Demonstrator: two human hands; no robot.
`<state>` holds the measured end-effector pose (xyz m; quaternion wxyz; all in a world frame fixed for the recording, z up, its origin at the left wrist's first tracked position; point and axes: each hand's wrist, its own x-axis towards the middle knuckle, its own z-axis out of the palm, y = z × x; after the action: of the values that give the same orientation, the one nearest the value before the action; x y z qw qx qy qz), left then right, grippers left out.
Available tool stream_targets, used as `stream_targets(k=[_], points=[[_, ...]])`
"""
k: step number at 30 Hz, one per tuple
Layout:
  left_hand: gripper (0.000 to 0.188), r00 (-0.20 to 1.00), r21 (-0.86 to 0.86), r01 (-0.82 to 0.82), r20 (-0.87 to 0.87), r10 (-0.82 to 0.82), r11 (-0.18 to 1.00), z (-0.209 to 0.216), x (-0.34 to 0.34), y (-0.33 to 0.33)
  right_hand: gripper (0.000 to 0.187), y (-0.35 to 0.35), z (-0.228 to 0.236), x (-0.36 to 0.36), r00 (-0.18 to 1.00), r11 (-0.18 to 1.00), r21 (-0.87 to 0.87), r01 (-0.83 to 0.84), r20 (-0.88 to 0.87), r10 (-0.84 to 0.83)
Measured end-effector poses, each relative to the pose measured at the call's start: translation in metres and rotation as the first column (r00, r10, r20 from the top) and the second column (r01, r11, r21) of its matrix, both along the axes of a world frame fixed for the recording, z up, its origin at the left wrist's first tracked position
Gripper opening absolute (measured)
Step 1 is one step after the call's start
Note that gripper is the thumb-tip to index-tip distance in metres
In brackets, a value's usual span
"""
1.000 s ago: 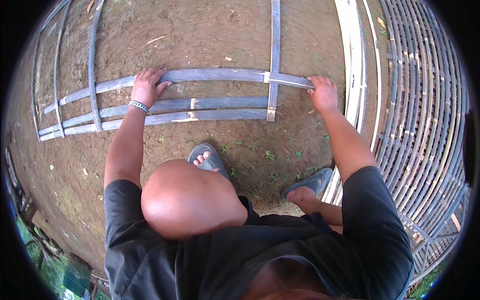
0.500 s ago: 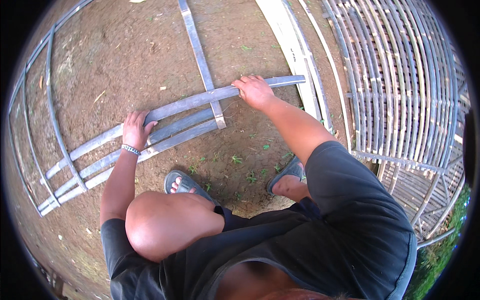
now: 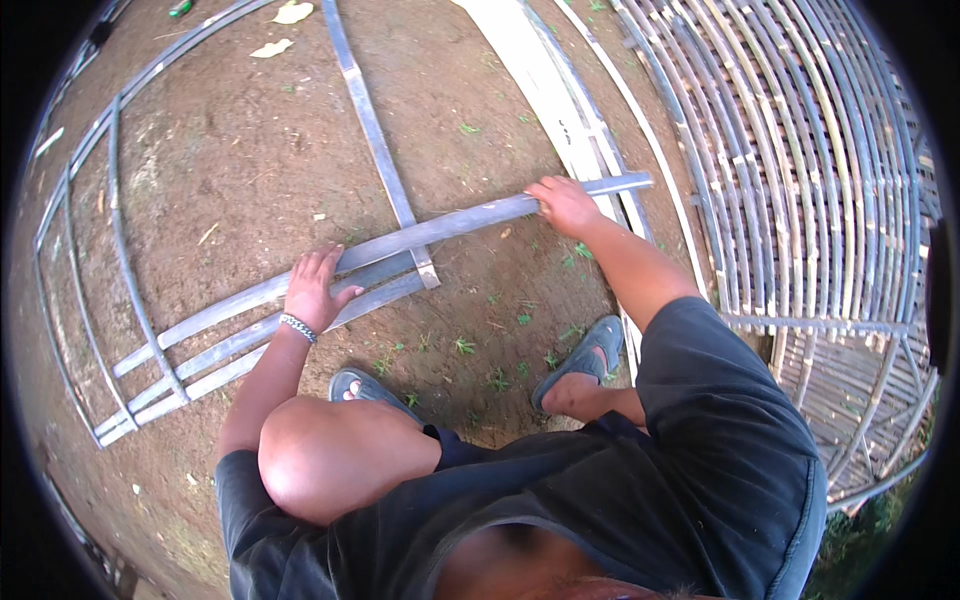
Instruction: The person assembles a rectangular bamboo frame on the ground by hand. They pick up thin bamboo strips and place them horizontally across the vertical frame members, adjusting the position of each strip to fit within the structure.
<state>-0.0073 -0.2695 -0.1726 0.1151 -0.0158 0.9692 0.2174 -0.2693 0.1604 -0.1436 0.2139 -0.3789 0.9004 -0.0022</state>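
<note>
A long grey bamboo slat [image 3: 437, 233] lies slantwise in front of me, across the upper side of a crosspiece [image 3: 372, 135]. My right hand [image 3: 565, 207] grips it close to its right end, the fingers curled over its far edge. Farther left, my left hand [image 3: 318, 290] holds the same slat, fingers over it and thumb out on the near side. Two more slats [image 3: 375, 298] run roughly parallel on the near side, their right ends meeting the crosspiece's end. Thinner curved crosspieces [image 3: 140, 270] join the slats at the far left.
Bare brown soil [image 3: 240, 190] with small green weeds [image 3: 465, 346] lies around the frame. Pale long boards [image 3: 545, 90] lie beyond my right hand. A large bamboo slatted panel [image 3: 790, 170] stands at the right. My sandalled feet [image 3: 585, 365] are close to the slats.
The held slat has slid to the right over the crosspiece, both hands moving with it. Its right end now sticks out farther past the crosspiece. The view has shifted slightly.
</note>
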Motion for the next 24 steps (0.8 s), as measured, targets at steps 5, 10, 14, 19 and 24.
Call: stream_targets(k=[5,10,14,19,24], points=[[0.085,0.996,-0.163,0.015,0.089,-0.001,0.986,0.011,0.004,-0.003,0.058,0.081,-0.010,-0.024,0.988,0.997,-0.014,0.078,-0.136,-0.079],[0.088,0.987,-0.251,-0.115,0.081,0.139,0.961,0.011,0.022,-0.013,0.035,0.121,0.016,-0.049,0.990,0.996,-0.076,0.049,-0.129,-0.059],[0.082,0.972,-0.307,-0.059,0.201,0.125,0.950,0.020,0.019,-0.012,0.034,0.147,0.046,-0.062,0.987,0.998,-0.013,0.061,-0.149,-0.062],[0.065,0.989,-0.206,-0.049,0.127,0.077,0.977,0.009,-0.002,-0.007,0.044,0.193,0.067,-0.082,0.980,0.995,0.025,0.099,-0.176,-0.093],[0.055,0.998,-0.019,0.056,0.025,-0.055,0.998,0.023,-0.034,0.017,0.043,0.246,0.105,-0.087,0.943,0.985,0.044,0.169,-0.297,-0.149]])
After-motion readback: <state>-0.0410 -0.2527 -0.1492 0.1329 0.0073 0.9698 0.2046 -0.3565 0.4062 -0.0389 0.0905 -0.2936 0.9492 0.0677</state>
